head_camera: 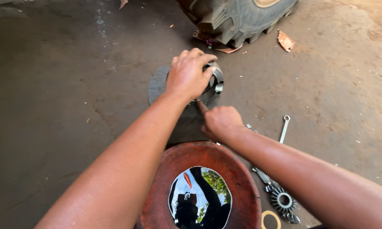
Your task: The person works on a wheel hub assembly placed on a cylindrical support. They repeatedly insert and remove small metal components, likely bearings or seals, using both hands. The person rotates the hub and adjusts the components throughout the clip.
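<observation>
My left hand (188, 74) is clasped over the top of a round grey metal part (215, 79), a ring-shaped housing with shiny edges. The part rests on a dark flat mat (157, 87) on the ground. My right hand (221, 121) sits just below and to the right of it, fingers curled, with one finger stretched up toward the part's lower edge. What the finger touches is hidden by my left hand.
A reddish-brown basin (165, 169) holding dark shiny oil (201, 199) lies close in front of me. To the right lie a toothed bevel gear (283, 200), a spanner (285, 128) and a yellowish ring (270, 219). A large treaded tyre (237, 17) stands ahead.
</observation>
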